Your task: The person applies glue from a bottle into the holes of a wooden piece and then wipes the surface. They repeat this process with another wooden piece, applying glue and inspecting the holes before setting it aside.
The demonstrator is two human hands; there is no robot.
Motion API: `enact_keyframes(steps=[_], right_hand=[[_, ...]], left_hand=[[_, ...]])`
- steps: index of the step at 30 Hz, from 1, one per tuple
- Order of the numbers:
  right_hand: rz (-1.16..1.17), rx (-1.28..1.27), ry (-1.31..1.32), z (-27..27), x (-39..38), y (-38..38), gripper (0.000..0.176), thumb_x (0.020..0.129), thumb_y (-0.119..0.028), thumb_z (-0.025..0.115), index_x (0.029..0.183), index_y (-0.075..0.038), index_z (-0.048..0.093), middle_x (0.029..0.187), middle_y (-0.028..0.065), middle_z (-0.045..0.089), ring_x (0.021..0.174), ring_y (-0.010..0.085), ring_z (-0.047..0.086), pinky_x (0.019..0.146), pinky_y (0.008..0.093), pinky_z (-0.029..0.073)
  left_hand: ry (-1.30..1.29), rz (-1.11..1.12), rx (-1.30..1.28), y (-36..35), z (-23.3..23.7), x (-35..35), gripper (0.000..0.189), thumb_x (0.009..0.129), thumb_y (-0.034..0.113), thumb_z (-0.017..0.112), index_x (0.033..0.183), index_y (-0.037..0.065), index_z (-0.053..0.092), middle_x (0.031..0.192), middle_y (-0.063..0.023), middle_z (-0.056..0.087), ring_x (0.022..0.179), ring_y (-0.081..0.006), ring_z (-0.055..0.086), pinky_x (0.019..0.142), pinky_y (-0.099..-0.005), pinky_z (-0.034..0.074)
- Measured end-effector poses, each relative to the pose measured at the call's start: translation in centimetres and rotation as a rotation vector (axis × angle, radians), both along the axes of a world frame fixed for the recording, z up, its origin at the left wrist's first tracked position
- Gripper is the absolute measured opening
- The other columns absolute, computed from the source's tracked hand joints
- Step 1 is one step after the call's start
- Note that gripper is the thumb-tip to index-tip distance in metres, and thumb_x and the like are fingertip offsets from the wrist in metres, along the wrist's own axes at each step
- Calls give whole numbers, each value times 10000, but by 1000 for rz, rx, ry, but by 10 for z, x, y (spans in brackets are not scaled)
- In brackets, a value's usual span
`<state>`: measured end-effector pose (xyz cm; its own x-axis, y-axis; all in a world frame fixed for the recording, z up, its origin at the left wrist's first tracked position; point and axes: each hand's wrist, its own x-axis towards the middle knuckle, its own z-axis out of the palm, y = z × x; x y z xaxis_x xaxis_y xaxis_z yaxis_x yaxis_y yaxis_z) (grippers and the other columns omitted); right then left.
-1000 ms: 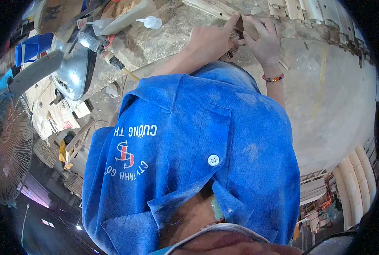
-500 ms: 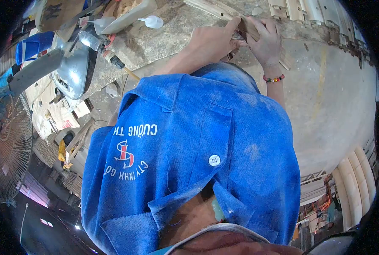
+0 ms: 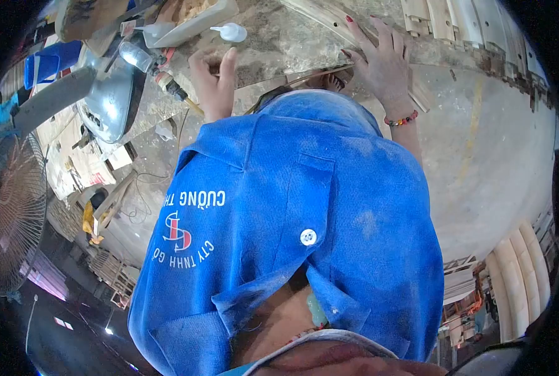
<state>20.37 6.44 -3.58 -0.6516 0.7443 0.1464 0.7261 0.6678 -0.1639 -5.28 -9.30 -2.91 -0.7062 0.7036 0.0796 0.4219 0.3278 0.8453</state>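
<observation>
My right hand [image 3: 383, 66], with a beaded bracelet at its wrist, lies with spread fingers over the end of a pale wooden strip [image 3: 320, 17] on the worn work surface [image 3: 279, 50]. Its thumb points left along the near edge of the wood. Off to the left, my left hand [image 3: 215, 81] is raised with thumb and bent fingers apart, and nothing shows between them. Just beyond its fingertips lies a small white squeeze bottle [image 3: 230, 32]. A thin wooden stick [image 3: 420, 98] shows beside my right wrist.
A white tray [image 3: 214, 20] holds crumbly tan material, with a second squeeze bottle [image 3: 155, 30] beside it. Farther left are a clear-cupped tool [image 3: 135, 57] on a yellow hose, a shiny metal shade [image 3: 110, 103] and a fan [image 3: 16, 207]. Wooden pieces [image 3: 442, 19] line the upper right.
My left hand has come away from the wood and moved left towards the squeeze bottle. My right hand has stayed at the wood, its fingers now more spread.
</observation>
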Motion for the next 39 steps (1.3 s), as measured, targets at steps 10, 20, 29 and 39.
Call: enact_keyframes(steps=[10,20,29,39], right_hand=[[-6,1,-27,4,15,-18,628,864,-416,656,1441,-319,426,1474,140,355,1362,368,297,1104,526,277],[-253,-70,47,2,55,-28,628,853,-357,686,1422,-208,462,1378,175,441,1317,382,349,1098,555,253],[-555,-26,228,-15,125,-33,463,911,-339,636,1309,-110,579,1342,175,499,1277,339,403,1083,489,281],[-879,-35,496,-71,174,-54,374,963,-318,553,1190,-36,643,1160,178,641,1145,318,531,987,410,413]], left_hand=[[72,-120,-366,41,0,-11,537,783,392,785,1077,-14,591,884,-145,608,787,-249,615,696,-355,484],[146,-687,-293,62,43,19,554,851,438,707,1243,81,546,1009,-182,675,886,-330,678,732,-431,522],[240,-718,-129,80,34,31,554,868,531,648,1165,66,599,860,-147,641,741,-313,641,653,-388,485],[351,-638,-230,97,50,48,447,873,443,626,1010,24,550,863,-219,591,901,-403,561,782,-473,428]])
